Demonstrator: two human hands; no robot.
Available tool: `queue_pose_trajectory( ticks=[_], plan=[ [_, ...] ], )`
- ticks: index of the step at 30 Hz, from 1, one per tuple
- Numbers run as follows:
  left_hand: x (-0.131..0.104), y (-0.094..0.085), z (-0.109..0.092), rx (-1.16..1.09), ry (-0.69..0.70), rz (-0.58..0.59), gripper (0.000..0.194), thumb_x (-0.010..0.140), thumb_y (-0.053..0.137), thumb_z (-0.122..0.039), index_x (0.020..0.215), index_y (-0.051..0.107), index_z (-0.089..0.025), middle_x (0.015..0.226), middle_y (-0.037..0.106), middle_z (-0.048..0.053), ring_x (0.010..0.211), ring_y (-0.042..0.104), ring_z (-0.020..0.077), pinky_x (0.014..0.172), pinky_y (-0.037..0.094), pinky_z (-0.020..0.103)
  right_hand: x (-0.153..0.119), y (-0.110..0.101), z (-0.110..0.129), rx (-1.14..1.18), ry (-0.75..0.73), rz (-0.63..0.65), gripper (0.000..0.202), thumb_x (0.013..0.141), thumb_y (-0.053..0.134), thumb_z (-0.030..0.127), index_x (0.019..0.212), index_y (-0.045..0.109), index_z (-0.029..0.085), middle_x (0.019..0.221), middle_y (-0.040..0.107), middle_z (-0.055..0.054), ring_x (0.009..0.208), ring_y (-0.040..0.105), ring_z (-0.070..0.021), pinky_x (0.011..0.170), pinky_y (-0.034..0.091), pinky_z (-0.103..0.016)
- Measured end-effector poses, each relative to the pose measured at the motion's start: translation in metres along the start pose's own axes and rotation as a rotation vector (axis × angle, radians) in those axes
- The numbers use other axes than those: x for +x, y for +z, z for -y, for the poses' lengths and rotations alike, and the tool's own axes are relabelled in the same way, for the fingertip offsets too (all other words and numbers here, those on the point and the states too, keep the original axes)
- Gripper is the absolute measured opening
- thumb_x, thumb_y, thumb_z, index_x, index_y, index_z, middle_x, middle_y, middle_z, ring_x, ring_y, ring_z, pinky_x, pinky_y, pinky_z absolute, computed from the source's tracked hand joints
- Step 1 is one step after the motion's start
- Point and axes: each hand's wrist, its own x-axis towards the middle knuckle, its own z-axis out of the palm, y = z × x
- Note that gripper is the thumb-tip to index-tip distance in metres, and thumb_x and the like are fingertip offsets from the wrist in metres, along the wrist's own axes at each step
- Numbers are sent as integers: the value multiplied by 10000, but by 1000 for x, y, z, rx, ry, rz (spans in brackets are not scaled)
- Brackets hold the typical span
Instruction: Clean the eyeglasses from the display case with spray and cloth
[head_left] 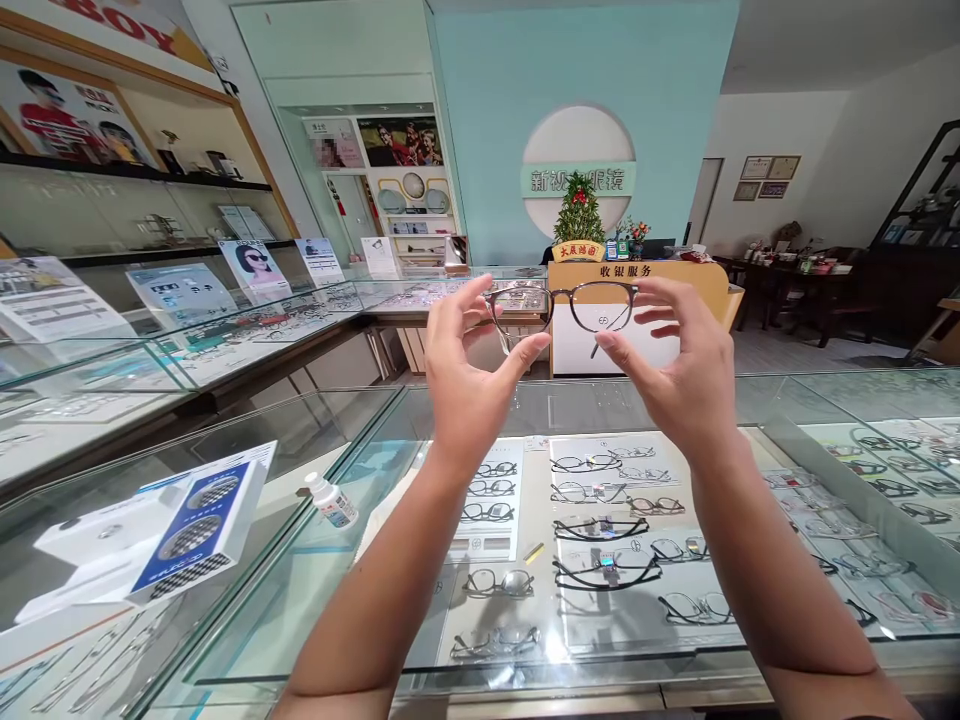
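Note:
A pair of dark-rimmed eyeglasses (561, 293) is held up in the middle of the view, above the glass display case. My left hand (472, 365) grips the left side of the frame, thumb below the lens and index finger at the upper corner. My right hand (686, 355) holds the right side in the same way, with its thumb under the right lens. One temple arm shows behind the right lens, slanting down. Several other glasses lie under the glass top (420, 640) below my forearms.
On the glass at the left stand a small white bottle (331, 501) and a blue and white box (196, 520). Further glass cases (255, 345) with cards run along the left. A service counter (645, 285) with a plant (578, 210) stands ahead.

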Motion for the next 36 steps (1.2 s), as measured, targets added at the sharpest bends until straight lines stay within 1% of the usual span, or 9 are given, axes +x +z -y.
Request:
queue_pose_trajectory(
  ticks=[3, 7, 10, 13, 15, 18, 22, 27, 36],
  plan=[
    [-2, 4, 3, -58, -13, -50, 684, 784, 961, -538, 1347, 656, -297, 1312, 691, 83, 1221, 722, 251, 1103, 620, 432, 0, 1, 0, 3, 23, -2, 514, 955, 772, 605, 1353, 650, 303, 1269, 784, -83, 1073, 760, -288, 880, 625, -467],
    [-2, 6, 2, -89, -3, -72, 613, 810, 945, -532, 1294, 671, -274, 1319, 709, 92, 1244, 719, 248, 1125, 615, 430, 0, 1, 0, 15, 34, -8, 500, 970, 743, 627, 1334, 662, 295, 1256, 793, -87, 1091, 765, -290, 879, 630, -462],
    [-2, 3, 1, -38, 28, -69, 564, 840, 924, -521, 1294, 685, -287, 1332, 703, 89, 1252, 709, 248, 1094, 626, 426, -1, 1, 1, 19, 54, -6, 527, 957, 750, 645, 1340, 674, 291, 1254, 797, -88, 1066, 772, -285, 872, 638, -463],
    [-1, 0, -1, 73, 100, -99, 537, 834, 929, -515, 1272, 709, -297, 1333, 690, 82, 1263, 686, 262, 1043, 628, 428, -1, 1, 2, 12, 71, 2, 542, 955, 751, 641, 1363, 684, 290, 1272, 800, -94, 1054, 776, -290, 874, 639, -479],
    [-1, -1, -3, 131, 149, -119, 535, 823, 941, -502, 1263, 716, -298, 1318, 689, 79, 1238, 684, 267, 1004, 620, 430, -2, 0, 2, 16, 84, 15, 540, 957, 756, 619, 1378, 690, 288, 1301, 800, -97, 1070, 777, -296, 891, 639, -491],
    [-1, -1, -5, 161, 198, -127, 548, 811, 953, -487, 1265, 712, -296, 1272, 702, 70, 1140, 700, 253, 951, 605, 426, -2, 0, 2, 21, 113, 47, 529, 955, 770, 585, 1386, 703, 286, 1335, 799, -97, 1088, 779, -305, 920, 636, -513],
    [-2, 0, -5, 188, 228, -127, 549, 811, 950, -502, 1254, 706, -289, 1238, 715, 59, 1066, 705, 234, 906, 589, 414, -2, 0, 2, 11, 128, 74, 533, 942, 787, 564, 1387, 714, 280, 1346, 799, -103, 1088, 782, -318, 934, 630, -535],
    [-2, 1, -3, 198, 195, -111, 537, 822, 931, -541, 1230, 702, -281, 1215, 728, 56, 1042, 713, 224, 897, 586, 402, -2, 0, 2, -15, 122, 67, 518, 942, 795, 540, 1381, 719, 277, 1338, 799, -106, 1070, 780, -315, 961, 622, -541],
    [1, -1, 6, 134, 86, -69, 558, 821, 906, -611, 1231, 719, -281, 1234, 741, 60, 1076, 728, 229, 898, 596, 391, -2, 1, -1, 6, 73, 50, 480, 971, 767, 537, 1376, 720, 285, 1307, 806, -97, 1039, 782, -295, 937, 630, -523]
  ],
)
